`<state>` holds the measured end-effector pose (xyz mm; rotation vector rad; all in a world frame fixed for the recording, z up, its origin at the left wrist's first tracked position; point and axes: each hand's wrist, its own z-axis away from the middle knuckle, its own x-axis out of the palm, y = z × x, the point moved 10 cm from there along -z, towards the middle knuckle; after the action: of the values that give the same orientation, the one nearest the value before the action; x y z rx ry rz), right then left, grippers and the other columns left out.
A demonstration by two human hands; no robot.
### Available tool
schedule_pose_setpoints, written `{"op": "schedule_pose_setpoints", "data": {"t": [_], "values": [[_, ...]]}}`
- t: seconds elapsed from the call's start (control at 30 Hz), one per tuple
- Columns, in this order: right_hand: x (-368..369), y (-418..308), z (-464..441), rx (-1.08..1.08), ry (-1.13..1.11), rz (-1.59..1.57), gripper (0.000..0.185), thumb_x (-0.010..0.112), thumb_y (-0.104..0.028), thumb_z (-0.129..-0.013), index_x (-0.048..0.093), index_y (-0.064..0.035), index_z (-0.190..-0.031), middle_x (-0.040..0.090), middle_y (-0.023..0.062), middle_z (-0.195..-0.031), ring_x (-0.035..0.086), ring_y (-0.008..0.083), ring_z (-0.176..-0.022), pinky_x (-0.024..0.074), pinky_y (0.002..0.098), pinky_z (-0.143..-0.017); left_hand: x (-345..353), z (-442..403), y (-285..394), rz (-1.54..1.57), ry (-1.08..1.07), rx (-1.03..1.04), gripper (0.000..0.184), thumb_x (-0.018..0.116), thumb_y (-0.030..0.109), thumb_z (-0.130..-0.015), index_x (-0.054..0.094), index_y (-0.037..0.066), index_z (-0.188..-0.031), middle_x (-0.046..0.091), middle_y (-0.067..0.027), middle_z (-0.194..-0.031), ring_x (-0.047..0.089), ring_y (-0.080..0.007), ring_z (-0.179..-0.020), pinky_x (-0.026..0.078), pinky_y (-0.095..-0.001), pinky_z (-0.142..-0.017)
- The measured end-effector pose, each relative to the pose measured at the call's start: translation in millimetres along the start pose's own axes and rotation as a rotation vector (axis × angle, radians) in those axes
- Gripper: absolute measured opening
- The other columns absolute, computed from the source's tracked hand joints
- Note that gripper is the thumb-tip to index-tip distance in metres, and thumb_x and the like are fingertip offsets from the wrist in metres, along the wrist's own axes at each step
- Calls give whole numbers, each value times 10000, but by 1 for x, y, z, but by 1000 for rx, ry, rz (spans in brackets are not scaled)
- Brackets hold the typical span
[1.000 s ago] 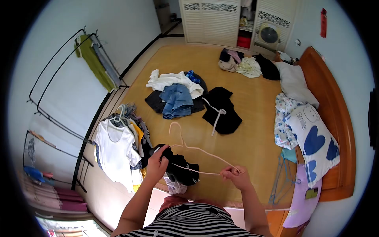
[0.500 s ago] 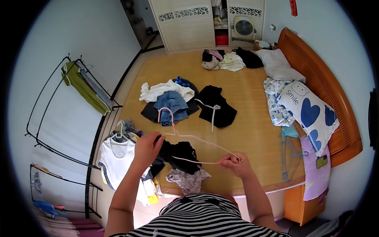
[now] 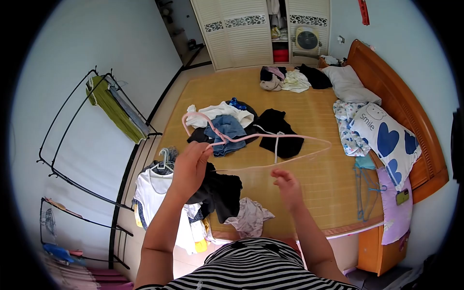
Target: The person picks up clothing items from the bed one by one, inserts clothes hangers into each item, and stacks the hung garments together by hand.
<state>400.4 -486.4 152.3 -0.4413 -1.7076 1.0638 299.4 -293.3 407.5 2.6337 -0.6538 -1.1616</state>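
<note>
My left hand (image 3: 189, 166) is closed on one shoulder end of a pink hanger (image 3: 261, 138), raised above the bed with its hook at the upper left. A black garment (image 3: 223, 193) hangs or lies just below that hand; whether the hand also grips it is unclear. My right hand (image 3: 288, 187) is off the hanger, just under its lower bar, with fingers bent and apart and nothing in them. Beyond the hanger lie blue denim (image 3: 225, 126), a white garment (image 3: 232, 115) and a black garment with a white tie (image 3: 285, 145).
White and other clothes on hangers (image 3: 157, 186) are piled at the bed's left edge. A light patterned cloth (image 3: 250, 218) lies at the near edge. Blue hangers (image 3: 368, 191), a phone (image 3: 402, 196) and pillows (image 3: 386, 135) are on the right; a black rack (image 3: 63, 125) stands left.
My right hand has let go of the hanger and opened. The hanger has risen and swung level to the right in my left hand. The black garment now hangs lower beneath my left hand.
</note>
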Motion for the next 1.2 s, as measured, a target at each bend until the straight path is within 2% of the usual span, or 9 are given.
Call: {"op": "schedule_pose_setpoints", "data": {"t": [0.23,0.3,0.37,0.47,0.53,0.67,0.8,1.03,1.2], "values": [[137,0,9,-231,-463,758,386,671,-197,-822,564,-19,-1147,602,118,-1131,571,229,-1024,439,331,-879,-10,6,7,78,-21,3,80,573,40,-882,607,6,-945,550,-131,-740,531,-299,-653,423,-336,-583],[141,30,13,-51,-574,874,518,729,-356,-751,584,-6,-1104,626,156,-1047,591,279,-983,467,360,-838,-15,10,5,82,-10,-20,99,571,38,-884,623,6,-961,563,-129,-750,546,-291,-666,435,-328,-597],[139,59,28,94,-809,1041,498,721,-392,-747,619,1,-1035,651,167,-952,596,309,-966,478,353,-813,-20,18,-9,97,14,-56,113,565,32,-886,628,7,-977,568,-121,-752,547,-268,-663,436,-316,-602],[106,83,39,219,-904,1306,458,704,-411,-758,641,-2,-954,663,165,-895,596,320,-947,448,366,-873,-35,33,-34,132,24,-160,151,543,29,-900,636,4,-1017,585,-90,-783,537,-188,-682,424,-278,-620],[82,67,33,80,-815,1306,426,707,-396,-755,645,-14,-933,664,144,-917,597,300,-949,402,390,-927,-43,47,-57,141,-12,-264,201,523,44,-922,635,1,-1083,590,-46,-810,498,-103,-705,403,-244,-635],[54,8,14,-152,-601,1270,317,714,-341,-728,657,-67,-877,649,77,-1026,585,218,-981,246,448,-1040,-42,73,-76,167,-102,-367,204,552,48,-910,642,6,-1088,542,-36,-756,464,-108,-690,382,-240,-635],[54,-38,4,-267,-514,1264,225,738,-187,-679,581,-63,-783,630,38,-1061,577,199,-985,217,464,-1052,-29,85,-77,188,-163,-378,206,579,59,-896,648,23,-1086,514,-45,-700,456,-135,-645,381,-260,-606],[47,-76,-9,-291,-495,1290,282,674,-50,-638,499,-52,-859,578,63,-1118,530,253,-1067,242,450,-1047,-18,92,-72,241,-278,-434,219,594,48,-876,648,14,-1085,444,-36,-636,406,-122,-606,343,-263,-571],[43,-89,-10,-339,-442,1333,293,656,-13,-617,497,-45,-861,569,81,-1073,519,278,-1053,292,402,-1016,-13,90,-65,251,-329,-446,221,596,47,-868,657,33,-1079,515,-62,-675,456,-144,-633,380,-263,-601]]}}
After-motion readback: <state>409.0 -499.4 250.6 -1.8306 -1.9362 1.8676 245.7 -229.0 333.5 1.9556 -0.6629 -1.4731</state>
